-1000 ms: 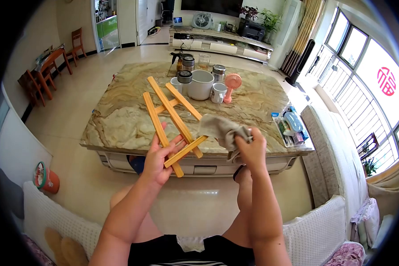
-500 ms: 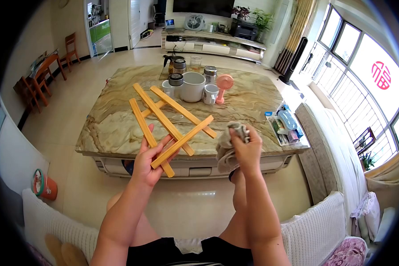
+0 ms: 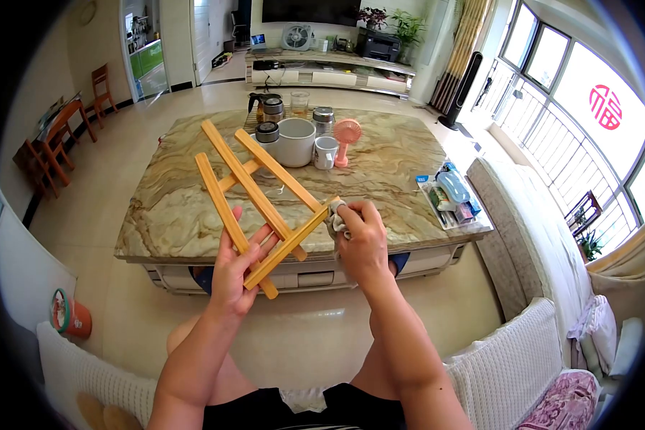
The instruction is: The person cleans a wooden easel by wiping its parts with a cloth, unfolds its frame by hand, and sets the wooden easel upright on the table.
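A light wooden rack (image 3: pixel 250 188) of three long slats joined by two crosspieces is held up over the near edge of the marble-patterned table (image 3: pixel 172 215). My left hand (image 3: pixel 238 272) grips its lower left corner, the fingers wrapped behind the slats and the thumb in front. A crumpled grey-beige cloth (image 3: pixel 336 218) is pinched in my right hand (image 3: pixel 364 240), pressed against the right end of the near crosspiece. The fingers of my right hand hide part of the cloth.
Behind the rack stand a white pot (image 3: pixel 295 143), a mug (image 3: pixel 325 153), lidded jars (image 3: pixel 273 110) and a pink handheld fan (image 3: pixel 347 140). Packaged items (image 3: pixel 451 197) lie at the table's right edge. An orange bin (image 3: pixel 79 320) stands on the floor at left.
My right hand has brought the cloth left onto the end of the near crosspiece. The rack has tilted slightly in my left hand. The whole view has shifted.
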A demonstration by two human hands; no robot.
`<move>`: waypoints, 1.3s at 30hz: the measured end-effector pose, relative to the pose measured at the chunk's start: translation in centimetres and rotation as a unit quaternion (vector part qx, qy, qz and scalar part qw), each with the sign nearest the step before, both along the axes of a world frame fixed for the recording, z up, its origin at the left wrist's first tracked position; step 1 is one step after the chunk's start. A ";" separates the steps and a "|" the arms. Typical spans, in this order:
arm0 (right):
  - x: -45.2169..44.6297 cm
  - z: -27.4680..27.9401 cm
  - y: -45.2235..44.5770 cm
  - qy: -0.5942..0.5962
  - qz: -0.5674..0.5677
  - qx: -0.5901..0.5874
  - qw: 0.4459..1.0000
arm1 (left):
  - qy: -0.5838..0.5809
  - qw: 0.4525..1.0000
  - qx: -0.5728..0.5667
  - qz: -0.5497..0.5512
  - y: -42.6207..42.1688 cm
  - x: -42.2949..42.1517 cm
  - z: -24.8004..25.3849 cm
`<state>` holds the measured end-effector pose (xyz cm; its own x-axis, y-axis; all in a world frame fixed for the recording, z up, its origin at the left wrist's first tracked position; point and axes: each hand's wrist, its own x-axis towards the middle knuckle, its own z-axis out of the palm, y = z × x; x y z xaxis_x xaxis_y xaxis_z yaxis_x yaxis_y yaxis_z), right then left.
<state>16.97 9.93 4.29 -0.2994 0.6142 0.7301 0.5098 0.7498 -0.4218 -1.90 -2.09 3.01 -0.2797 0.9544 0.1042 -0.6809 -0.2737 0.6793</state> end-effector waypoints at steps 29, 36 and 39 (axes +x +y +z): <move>0.0 0.0 -0.8 -0.104 -0.003 0.117 0.988 | 0.000 1.000 0.000 -0.002 -0.3 -0.3 0.4; -0.8 -0.6 -1.0 -0.103 0.012 0.109 0.989 | -0.009 1.000 -0.010 -0.001 0.0 -0.2 0.2; -0.5 -0.4 -0.9 -0.055 0.006 0.033 0.998 | 0.000 1.000 -0.004 -0.009 0.1 -0.2 0.4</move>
<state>16.42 9.07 3.86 -0.3870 0.5619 0.7311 0.5401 0.7807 -0.3142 -2.12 -2.00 3.38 -0.2633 0.9598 0.0969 -0.6860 -0.2569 0.6807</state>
